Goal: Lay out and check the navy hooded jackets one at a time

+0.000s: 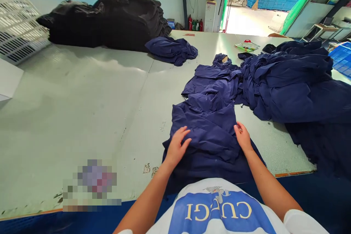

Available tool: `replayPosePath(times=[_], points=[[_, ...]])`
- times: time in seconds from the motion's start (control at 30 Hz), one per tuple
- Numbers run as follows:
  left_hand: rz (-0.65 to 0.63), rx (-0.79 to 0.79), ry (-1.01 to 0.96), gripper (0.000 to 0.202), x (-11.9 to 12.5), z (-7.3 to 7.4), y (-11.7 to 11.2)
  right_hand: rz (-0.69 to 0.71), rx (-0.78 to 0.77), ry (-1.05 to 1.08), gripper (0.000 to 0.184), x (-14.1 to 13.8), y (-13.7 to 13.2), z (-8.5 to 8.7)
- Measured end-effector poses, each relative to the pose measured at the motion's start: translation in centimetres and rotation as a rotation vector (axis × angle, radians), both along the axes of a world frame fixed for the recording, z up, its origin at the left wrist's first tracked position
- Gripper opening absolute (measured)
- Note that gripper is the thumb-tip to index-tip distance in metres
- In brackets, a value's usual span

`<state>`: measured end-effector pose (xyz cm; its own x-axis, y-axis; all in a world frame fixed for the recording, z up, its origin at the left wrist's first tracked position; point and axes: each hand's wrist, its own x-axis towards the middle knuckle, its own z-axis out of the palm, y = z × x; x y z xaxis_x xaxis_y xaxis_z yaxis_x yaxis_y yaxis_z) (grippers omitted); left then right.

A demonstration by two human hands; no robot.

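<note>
A navy blue jacket (208, 117) lies spread on the table in front of me, its collar end pointing away and its cloth folded and creased. My left hand (178, 146) rests at the left side of the jacket, fingers spread apart, holding nothing. At the right edge of the same garment is my right hand (242, 136), its fingers slightly bent and apart, touching or very near the cloth. The lower part of the navy fabric reaches the table's near edge, close to my body.
A heap of navy garments (290, 80) adjoins the jacket on the right, some hanging over the edge. A black clothing pile (109, 22) and a smaller navy bundle (172, 50) lie at the back. A white plastic crate (22, 25) stands far left on the pale table (82, 109).
</note>
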<state>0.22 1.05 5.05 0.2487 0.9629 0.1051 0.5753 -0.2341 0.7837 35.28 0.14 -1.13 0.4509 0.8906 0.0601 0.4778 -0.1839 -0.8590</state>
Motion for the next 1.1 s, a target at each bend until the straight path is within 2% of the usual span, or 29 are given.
replayPosePath(times=[0.03, 0.1, 0.17, 0.23, 0.3, 0.4, 0.5, 0.57, 0.67, 0.77, 0.87, 0.97, 1.03, 1.1], points=[[0.077, 0.007, 0.106, 0.043, -1.0, -1.3, 1.2, 0.056, -0.051, -0.106, 0.077, 0.1, 0.1, -0.4], [0.140, -0.033, 0.301, 0.059, -2.6, -3.6, 3.1, 0.135, -0.191, -0.269, 0.090, -0.5, 0.2, -1.2], [0.108, -0.091, 0.463, 0.076, -2.8, -5.1, 4.0, 0.186, -0.329, -0.400, 0.106, -1.8, 0.5, -1.7], [0.059, -0.109, 0.596, 0.086, -1.9, -5.8, 4.0, 0.210, -0.433, -0.489, 0.112, -3.1, 0.8, -1.8], [0.072, -0.107, 0.683, 0.085, -0.7, -6.1, 3.8, 0.211, -0.488, -0.499, 0.104, -4.0, 1.0, -1.8], [0.174, -0.232, 0.690, 0.064, 0.8, -5.9, 4.4, 0.198, -0.461, -0.390, 0.073, -4.4, 0.9, -1.5], [0.177, -0.411, 0.566, 0.035, 2.1, -5.1, 6.0, 0.203, -0.364, -0.312, 0.043, -3.5, 0.4, -1.0], [0.140, -0.457, 0.396, 0.022, 3.5, -4.1, 6.7, 0.197, -0.317, -0.283, 0.033, -1.9, 0.1, -0.2], [0.121, -0.504, 0.003, 0.026, 6.9, -1.3, 6.8, 0.160, -0.142, -0.131, 0.029, 2.3, -0.4, 2.8], [0.065, -0.522, -0.311, 0.039, 11.6, 3.3, 6.8, 0.130, 0.095, 0.062, 0.026, 8.3, -1.5, 8.1], [-0.041, -0.406, -0.409, 0.042, 16.8, 8.8, 7.3, 0.073, 0.246, 0.053, 0.023, 14.9, -3.3, 14.8], [-0.160, -0.290, -0.417, 0.036, 21.9, 14.1, 8.0, -0.055, 0.447, -0.071, 0.032, 20.7, -5.4, 21.5], [-0.259, -0.252, -0.449, 0.035, 25.6, 17.2, 8.4, -0.162, 0.569, -0.182, 0.039, 24.0, -6.5, 25.7], [-0.375, -0.215, -0.518, 0.038, 29.9, 19.8, 9.0, -0.259, 0.622, -0.327, 0.039, 27.2, -6.6, 29.8]])
